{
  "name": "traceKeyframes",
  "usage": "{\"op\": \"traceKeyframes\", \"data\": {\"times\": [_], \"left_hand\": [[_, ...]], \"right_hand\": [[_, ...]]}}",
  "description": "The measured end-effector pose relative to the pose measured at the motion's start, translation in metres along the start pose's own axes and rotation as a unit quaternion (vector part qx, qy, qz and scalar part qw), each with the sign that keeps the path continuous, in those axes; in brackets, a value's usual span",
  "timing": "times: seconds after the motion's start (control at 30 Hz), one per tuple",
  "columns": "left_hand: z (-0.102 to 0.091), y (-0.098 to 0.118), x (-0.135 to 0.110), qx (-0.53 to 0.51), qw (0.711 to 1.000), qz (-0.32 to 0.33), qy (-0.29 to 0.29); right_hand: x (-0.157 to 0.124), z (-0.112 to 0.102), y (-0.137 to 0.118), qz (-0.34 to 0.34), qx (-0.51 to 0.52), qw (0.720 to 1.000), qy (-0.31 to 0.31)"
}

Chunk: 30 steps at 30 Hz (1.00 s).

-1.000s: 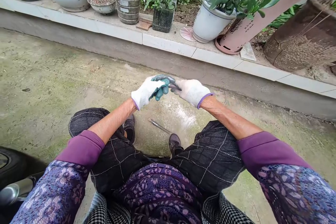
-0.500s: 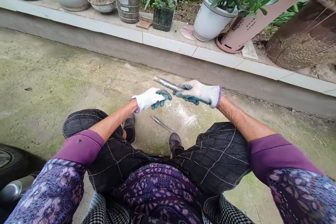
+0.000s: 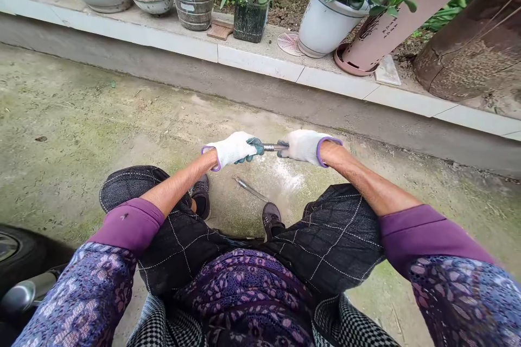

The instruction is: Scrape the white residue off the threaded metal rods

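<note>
You're sat low over the concrete ground (image 3: 81, 114). The ledge (image 3: 256, 62) of plant pots (image 3: 321, 27) runs across in front, well out of your way, so there's elbow room.

Both arms are stretched past your knees. Your left hand (image 3: 230, 150) is clenched round one end of a metal rod (image 3: 273, 147) and your right hand (image 3: 303, 146) is clenched round the other. The rod sits level in the air above the gap between your feet, and gripping both ends like that keeps it steady and square to you. A second rod (image 3: 249, 188) lies on the ground just ahead of your shoes (image 3: 271, 218), within easy reach.

The gloves swallow both ends of the held rod, so only a short middle bit shows. It might be one piece or two meeting there, I honestly can't tell. The tall pots are cut off at the top edge.
</note>
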State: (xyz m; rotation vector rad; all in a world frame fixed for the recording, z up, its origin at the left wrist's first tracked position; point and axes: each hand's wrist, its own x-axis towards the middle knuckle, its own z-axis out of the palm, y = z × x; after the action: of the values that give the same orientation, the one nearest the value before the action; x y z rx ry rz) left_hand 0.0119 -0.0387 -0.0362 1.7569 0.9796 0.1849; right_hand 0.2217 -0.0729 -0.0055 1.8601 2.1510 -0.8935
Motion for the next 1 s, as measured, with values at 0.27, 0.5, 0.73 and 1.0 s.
{"op": "traceKeyframes", "data": {"times": [0.27, 0.5, 0.73, 1.0], "left_hand": [[0.000, 0.008, 0.004, -0.111, 0.993, 0.039, -0.007], [-0.008, -0.002, 0.005, -0.098, 0.995, 0.009, 0.031], [-0.003, -0.008, 0.005, -0.037, 0.999, 0.001, 0.019], [-0.008, -0.015, 0.011, 0.007, 1.000, 0.008, -0.001]], "right_hand": [[-0.005, -0.022, -0.008, 0.014, 0.049, 0.988, 0.144], [-0.021, -0.021, -0.015, -0.034, 0.233, 0.971, 0.035], [-0.017, -0.016, -0.013, -0.034, 0.260, 0.965, 0.034], [-0.022, -0.017, -0.008, -0.061, 0.237, 0.966, -0.086]]}}
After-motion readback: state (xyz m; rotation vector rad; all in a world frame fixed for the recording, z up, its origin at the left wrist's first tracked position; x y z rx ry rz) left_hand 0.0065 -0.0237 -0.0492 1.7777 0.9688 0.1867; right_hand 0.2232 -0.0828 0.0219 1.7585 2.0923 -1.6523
